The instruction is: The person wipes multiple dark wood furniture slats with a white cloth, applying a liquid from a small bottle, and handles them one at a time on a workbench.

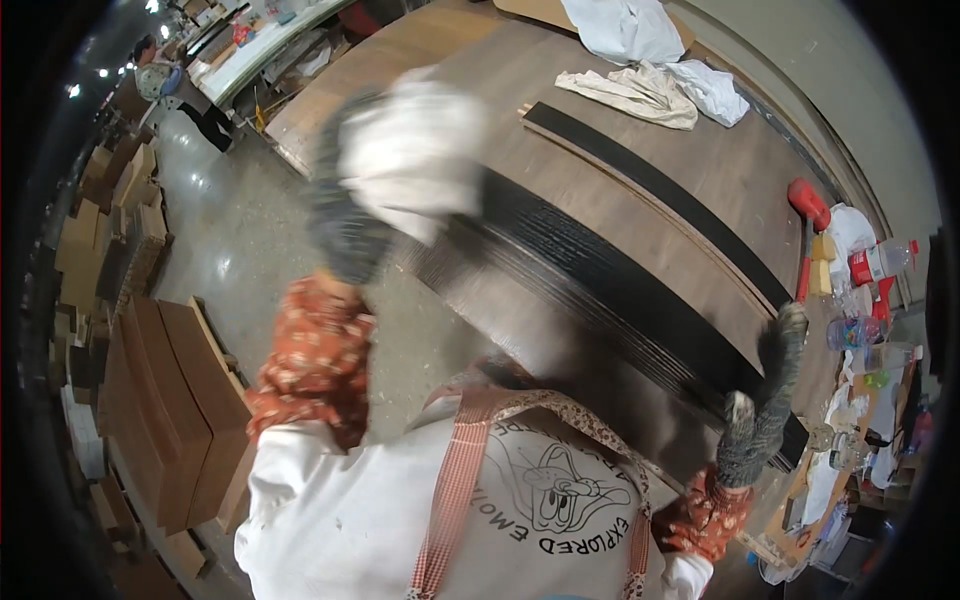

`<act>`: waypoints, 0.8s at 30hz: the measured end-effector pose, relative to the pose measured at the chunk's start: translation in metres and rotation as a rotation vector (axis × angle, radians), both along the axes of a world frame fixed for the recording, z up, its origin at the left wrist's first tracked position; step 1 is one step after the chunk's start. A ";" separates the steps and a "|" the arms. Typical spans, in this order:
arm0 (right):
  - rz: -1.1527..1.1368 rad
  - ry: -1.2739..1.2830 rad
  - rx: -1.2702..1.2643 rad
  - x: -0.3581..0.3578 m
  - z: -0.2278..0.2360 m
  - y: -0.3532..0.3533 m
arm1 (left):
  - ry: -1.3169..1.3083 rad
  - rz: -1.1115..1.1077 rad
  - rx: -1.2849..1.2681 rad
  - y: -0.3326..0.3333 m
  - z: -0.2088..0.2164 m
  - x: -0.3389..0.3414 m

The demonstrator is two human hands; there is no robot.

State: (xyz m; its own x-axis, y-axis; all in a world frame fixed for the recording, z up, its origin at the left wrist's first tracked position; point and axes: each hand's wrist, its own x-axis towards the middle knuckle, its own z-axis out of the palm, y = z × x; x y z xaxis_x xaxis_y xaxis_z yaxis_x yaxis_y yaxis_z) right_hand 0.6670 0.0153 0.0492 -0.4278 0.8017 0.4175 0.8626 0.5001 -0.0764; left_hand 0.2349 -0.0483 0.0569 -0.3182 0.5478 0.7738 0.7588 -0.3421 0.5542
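My left hand [350, 225], in a dark grey knitted glove and smeared by motion, is closed on a white cloth [415, 150]. The cloth lies at the left end of a row of long black strips [590, 260] packed side by side on the table. Across the right end of that row rests my right hand [755, 430], gloved the same way. Its fingers are stretched out and its thumb stands apart, touching the strips. Beyond the row, a separate black strip [650, 190] with a light wooden edge lies roughly parallel.
Crumpled cloths [650, 95] lie at the table's far side. A red object [808, 203], a yellow block [822, 265] and plastic bottles [880, 262] are along the right. Stacked brown panels [165, 410] stand on the floor at left. Another person [165, 85] stands far left.
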 end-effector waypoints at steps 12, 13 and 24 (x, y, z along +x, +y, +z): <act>0.187 0.084 0.046 -0.080 0.002 0.003 | 0.808 -0.373 -0.382 0.046 -0.004 0.123; 0.230 0.101 0.064 -0.086 0.004 0.001 | 0.898 -0.352 -0.328 0.043 -0.022 0.112; -0.953 0.322 0.171 0.225 -0.030 -0.048 | 1.168 -0.404 -0.283 0.034 -0.003 0.111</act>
